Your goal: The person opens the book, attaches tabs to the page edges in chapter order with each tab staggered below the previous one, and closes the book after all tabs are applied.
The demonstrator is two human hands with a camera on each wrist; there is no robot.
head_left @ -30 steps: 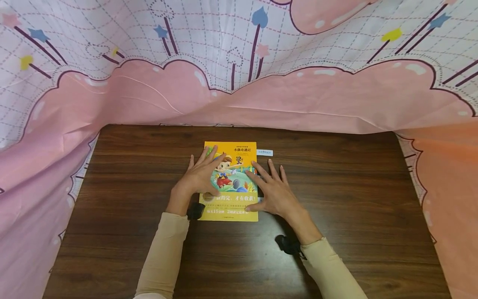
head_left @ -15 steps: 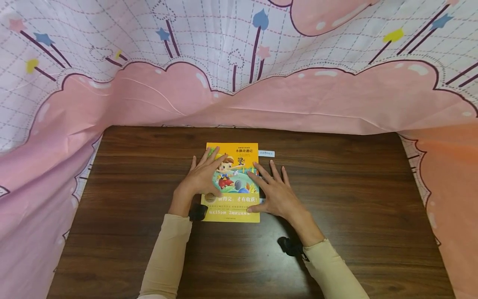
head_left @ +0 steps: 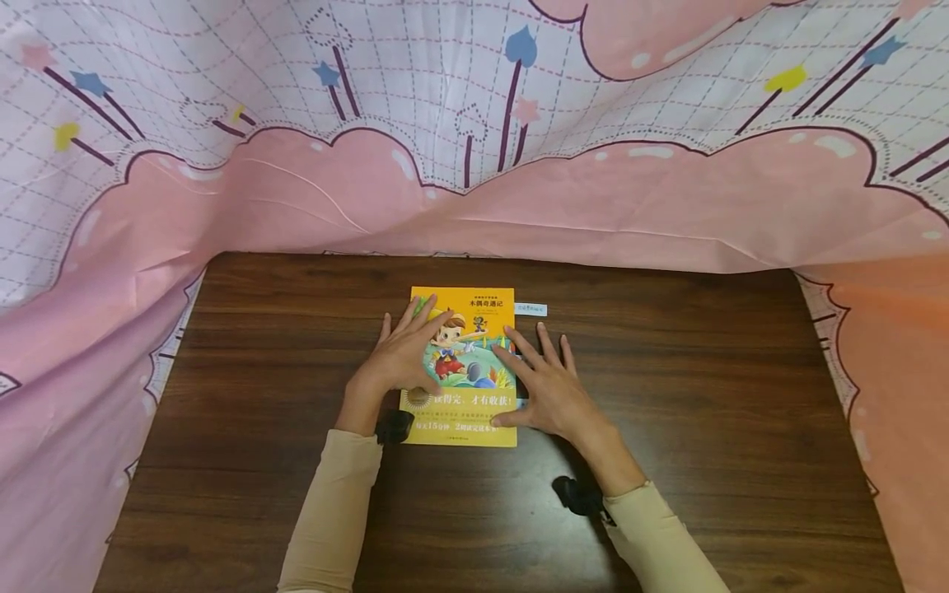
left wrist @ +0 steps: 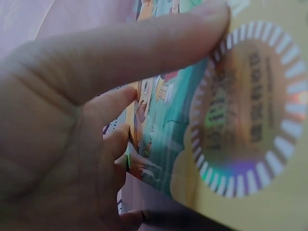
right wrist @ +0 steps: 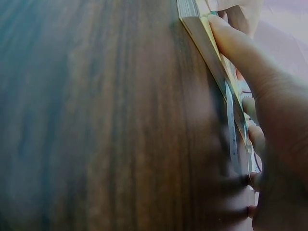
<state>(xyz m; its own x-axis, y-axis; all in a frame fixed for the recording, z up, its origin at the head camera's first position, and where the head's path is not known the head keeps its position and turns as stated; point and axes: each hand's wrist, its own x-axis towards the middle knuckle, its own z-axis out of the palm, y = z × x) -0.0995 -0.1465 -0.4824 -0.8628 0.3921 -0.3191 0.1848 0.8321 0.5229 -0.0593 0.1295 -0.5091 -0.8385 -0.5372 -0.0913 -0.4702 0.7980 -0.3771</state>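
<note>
A yellow paperback book [head_left: 474,362] with a cartoon long-nosed boy on its cover lies flat in the middle of the table. My left hand [head_left: 396,356] rests spread over its left side; in the left wrist view the thumb touches the cover by a round shiny seal [left wrist: 236,110]. At the right edge, my right hand [head_left: 554,394] has its fingers spread, thumb and index finger touching the cover. A narrow white strip with writing [head_left: 531,310] sticks out from the upper right edge. In the right wrist view, the page edges [right wrist: 187,8] show beside my thumb.
The dark wood-grain table [head_left: 704,395] extends on both sides of the book. A pink and white patterned cloth [head_left: 474,222] hangs along the back and both sides. Each wrist carries a black camera [head_left: 577,496].
The whole head view has shifted slightly, moving the scene a little right and down. Both hands keep their places on the book, and no clear movement of the book shows.
</note>
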